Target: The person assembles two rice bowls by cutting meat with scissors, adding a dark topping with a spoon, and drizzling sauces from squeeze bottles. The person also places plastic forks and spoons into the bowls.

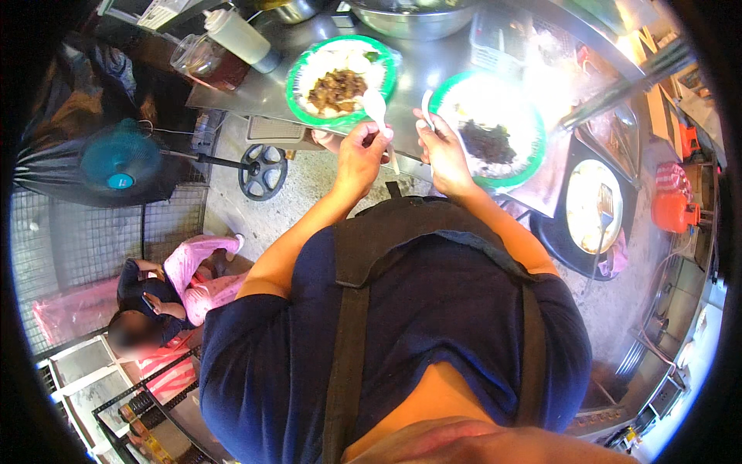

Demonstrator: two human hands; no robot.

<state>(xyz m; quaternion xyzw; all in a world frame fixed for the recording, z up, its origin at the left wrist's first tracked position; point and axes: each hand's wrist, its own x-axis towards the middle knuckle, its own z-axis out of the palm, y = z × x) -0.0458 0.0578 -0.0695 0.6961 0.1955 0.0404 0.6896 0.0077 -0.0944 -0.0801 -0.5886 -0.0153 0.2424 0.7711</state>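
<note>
A squeeze bottle (pixel 239 35) is lying near the steel worktop's (pixel 433 66) left corner, just beside a glass jar (pixel 202 58). A large steel bowl (pixel 413 19) is sitting at the far edge. Below the worktop's left edge, a teal fan (pixel 120 161) is standing by a wire cage (pixel 85 232), while a seated person in pink trousers (pixel 166 298) is crouching on the floor.

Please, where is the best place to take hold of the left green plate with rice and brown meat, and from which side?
Probably by the near green rim of the left plate, coming from the person's side. Food fills the middle, and the white spoon in the left hand lies over the right edge, so the lower-left rim seems free for the fingers.
</note>
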